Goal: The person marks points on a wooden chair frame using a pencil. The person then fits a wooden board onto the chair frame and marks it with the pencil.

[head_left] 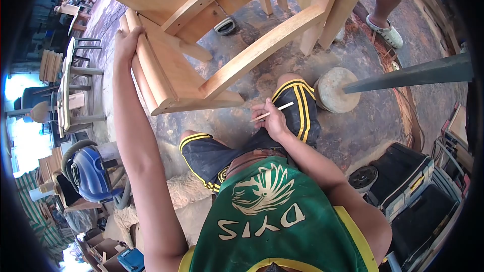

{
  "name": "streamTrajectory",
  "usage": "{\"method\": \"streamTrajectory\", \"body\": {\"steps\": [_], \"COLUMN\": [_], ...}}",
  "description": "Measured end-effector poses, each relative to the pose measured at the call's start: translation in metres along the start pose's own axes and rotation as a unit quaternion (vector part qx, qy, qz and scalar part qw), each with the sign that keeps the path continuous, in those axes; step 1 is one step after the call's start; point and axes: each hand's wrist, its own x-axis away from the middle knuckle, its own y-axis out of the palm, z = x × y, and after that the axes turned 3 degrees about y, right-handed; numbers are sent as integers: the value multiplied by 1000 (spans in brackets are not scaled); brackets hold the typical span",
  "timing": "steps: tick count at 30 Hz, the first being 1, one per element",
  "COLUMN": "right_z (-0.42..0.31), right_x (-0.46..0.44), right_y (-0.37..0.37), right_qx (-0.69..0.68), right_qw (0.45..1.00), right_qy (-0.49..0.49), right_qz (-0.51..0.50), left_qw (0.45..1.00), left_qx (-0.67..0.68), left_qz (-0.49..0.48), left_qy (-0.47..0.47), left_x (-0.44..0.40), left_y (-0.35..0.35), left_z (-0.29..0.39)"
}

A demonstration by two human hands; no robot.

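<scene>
A large wooden frame with a curved rail (pixel 267 48) stands tilted in front of me. My left hand (pixel 129 43) is wrapped over the rounded edge of its left side panel (pixel 151 68). Low in front of my body, my right hand (pixel 272 120) is closed on a thin pale stick (pixel 283 107), whose ends show on both sides of the fingers. The stick is apart from the wooden frame, near my knee.
A dark post on a round base (pixel 337 89) stands to my right. Another person's leg and clog (pixel 385 31) are at the upper right. A blue vacuum (pixel 91 171) sits at left, a black toolbox (pixel 401 176) at right. A slipper (pixel 225 26) lies beneath the frame.
</scene>
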Motion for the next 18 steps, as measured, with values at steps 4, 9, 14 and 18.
{"method": "streamTrajectory", "body": {"steps": [4,9,14,18], "right_z": [-2,0,-1,-2], "right_x": [1,-2,-2,0], "right_y": [2,2,4,5], "right_qx": [2,-2,4,4], "right_qw": [1000,1000,1000,1000], "right_qy": [0,0,2,0], "right_qz": [2,0,-1,-1], "left_qw": [1000,1000,1000,1000], "left_qx": [0,6,4,-5], "left_qz": [0,2,3,10], "left_qy": [1,8,5,10], "left_x": [0,4,2,-1], "left_y": [-1,-1,0,1], "left_z": [-1,2,1,-2]}}
